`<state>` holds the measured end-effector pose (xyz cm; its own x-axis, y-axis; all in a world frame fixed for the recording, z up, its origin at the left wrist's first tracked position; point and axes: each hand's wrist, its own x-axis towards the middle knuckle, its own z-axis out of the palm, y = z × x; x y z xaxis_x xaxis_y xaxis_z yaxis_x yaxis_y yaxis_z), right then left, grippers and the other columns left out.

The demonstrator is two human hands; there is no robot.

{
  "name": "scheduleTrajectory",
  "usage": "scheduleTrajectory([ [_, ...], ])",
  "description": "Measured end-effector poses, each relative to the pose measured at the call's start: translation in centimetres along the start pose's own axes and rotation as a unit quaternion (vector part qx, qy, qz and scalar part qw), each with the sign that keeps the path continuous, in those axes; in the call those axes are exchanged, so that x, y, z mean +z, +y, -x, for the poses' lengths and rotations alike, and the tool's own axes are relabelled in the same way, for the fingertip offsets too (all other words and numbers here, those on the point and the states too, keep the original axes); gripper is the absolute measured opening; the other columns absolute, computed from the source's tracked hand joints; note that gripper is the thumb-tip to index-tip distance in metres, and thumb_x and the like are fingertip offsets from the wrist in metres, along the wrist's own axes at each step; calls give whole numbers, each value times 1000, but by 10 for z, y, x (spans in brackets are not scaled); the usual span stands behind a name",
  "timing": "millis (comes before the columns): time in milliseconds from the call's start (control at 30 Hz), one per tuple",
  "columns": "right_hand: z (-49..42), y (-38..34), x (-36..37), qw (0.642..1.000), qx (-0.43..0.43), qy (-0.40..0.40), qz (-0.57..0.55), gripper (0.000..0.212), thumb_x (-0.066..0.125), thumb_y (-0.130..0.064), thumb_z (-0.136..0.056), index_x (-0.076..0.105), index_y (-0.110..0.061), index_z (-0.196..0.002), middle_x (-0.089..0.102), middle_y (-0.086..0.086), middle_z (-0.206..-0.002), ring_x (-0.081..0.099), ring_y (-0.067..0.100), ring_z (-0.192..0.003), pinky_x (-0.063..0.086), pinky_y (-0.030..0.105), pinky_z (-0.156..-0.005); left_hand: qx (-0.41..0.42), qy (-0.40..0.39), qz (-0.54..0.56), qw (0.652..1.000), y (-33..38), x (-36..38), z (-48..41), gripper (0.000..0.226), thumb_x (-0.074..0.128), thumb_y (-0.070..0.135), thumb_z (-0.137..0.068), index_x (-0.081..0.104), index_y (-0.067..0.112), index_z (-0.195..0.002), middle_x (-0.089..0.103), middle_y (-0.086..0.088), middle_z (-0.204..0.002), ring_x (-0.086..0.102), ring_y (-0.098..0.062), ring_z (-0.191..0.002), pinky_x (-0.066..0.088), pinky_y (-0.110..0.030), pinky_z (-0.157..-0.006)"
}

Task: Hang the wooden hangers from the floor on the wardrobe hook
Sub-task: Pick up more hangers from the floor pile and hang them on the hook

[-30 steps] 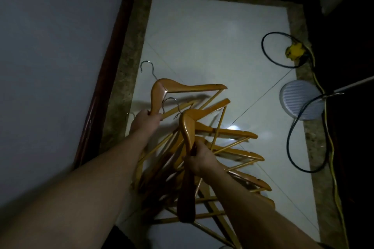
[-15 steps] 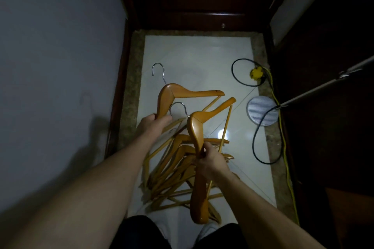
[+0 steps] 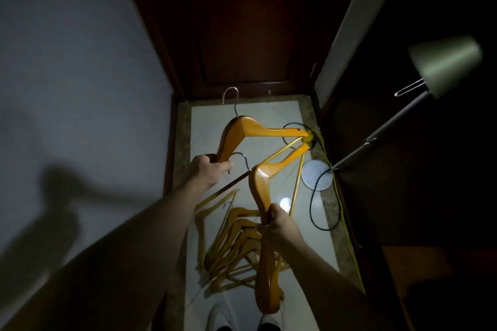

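Both hands gripped: left hand (image 3: 208, 169) curled round the upper hanger (image 3: 258, 128), right hand (image 3: 279, 223) round the lower hanger (image 3: 261, 188), above the hanger pile (image 3: 231, 244).

The left hand (image 3: 208, 169) holds one hanger (image 3: 242, 129) behind and left of the second hanger (image 3: 262, 188) in the right hand (image 3: 279, 223). Beneath, a heap of hangers (image 3: 234, 239) lies on the floor (image 3: 269, 111), wall (image 3: 80, 62) to its left, lamp base (image 3: 312, 177) to its right, door (image 3: 242, 21) behind.
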<state>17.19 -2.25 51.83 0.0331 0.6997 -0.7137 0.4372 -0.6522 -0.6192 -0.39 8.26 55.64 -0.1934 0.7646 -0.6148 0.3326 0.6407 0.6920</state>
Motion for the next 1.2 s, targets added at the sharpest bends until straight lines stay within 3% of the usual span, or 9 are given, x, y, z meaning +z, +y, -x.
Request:
scheduleTrajectory([
  [100,32,-16,-15,1000,-11,24,13,21,58,-10,-97,53,-26,-110,62,-3,-95,65,10,-77,48,16,-54,6,7,19,1000,30,-3,33,81,68,28,-90,22,-1,-151,38,-22,-149,38,-39,-136,35,-47,-109],
  [167,53,-22,-25,999,-21,36,24,19,60,-11,-97,53,-25,-107,63,-3,-92,64,8,-74,48,16,-54,5,18,19,1000,45,-5,54,68,68,28,-90,35,0,-143,50,-21,-135,49,-37,-124,41,-43,-99],
  [233,72,-24,-34,996,-39,58,49,19,61,-11,-95,51,-24,-103,62,-5,-88,62,5,-69,45,14,-51,24,36,-14,999,56,-4,76,31,67,30,-91,55,8,-110,59,-10,-102,58,-25,-91,44,-31,-76],
  [333,96,-23,-45,991,-60,100,70,21,63,-9,-95,53,-21,-108,58,-9,-85,59,2,-66,43,11,-50,47,49,-34,997,69,2,103,27,67,34,-89,59,12,-76,62,0,-78,53,-12,-67,38,-25,-58],
  [567,141,-24,-69,971,-85,206,84,38,65,-15,-93,53,-21,-129,67,-3,-115,67,13,-102,52,19,-80,99,35,-26,994,108,18,150,27,69,30,-87,71,4,-95,68,-1,-85,60,-12,-74,45,-30,-74],
  [767,171,-31,-103,951,-105,260,130,41,64,-23,-95,50,-22,-134,66,-4,-126,63,17,-118,49,28,-97,122,7,1,992,139,30,185,20,66,24,-91,67,7,-81,60,0,-78,51,-12,-65,36,-24,-58],
  [933,200,-34,-133,959,-103,236,116,47,59,-26,-98,44,-18,-141,58,-1,-137,57,17,-126,44,22,-99,146,25,-8,989,163,38,217,17,70,26,-86,64,11,-83,55,-3,-75,52,-19,-73,41,-32,-73],
  [1033,221,-36,-155,975,-78,209,-6,50,61,-15,-96,44,-13,-143,57,7,-137,57,23,-124,48,15,-82,181,10,-49,982,178,40,234,24,71,33,-86,64,11,-82,58,-8,-78,54,-22,-73,44,-35,-71],
  [1200,241,-42,-174,957,-66,251,-133,43,69,-9,-88,59,-12,-130,67,13,-115,67,31,-103,55,47,-94,242,-22,-118,963,201,39,256,27,69,36,-81,68,9,-79,57,-6,-69,55,-21,-66,43,-32,-64],
])
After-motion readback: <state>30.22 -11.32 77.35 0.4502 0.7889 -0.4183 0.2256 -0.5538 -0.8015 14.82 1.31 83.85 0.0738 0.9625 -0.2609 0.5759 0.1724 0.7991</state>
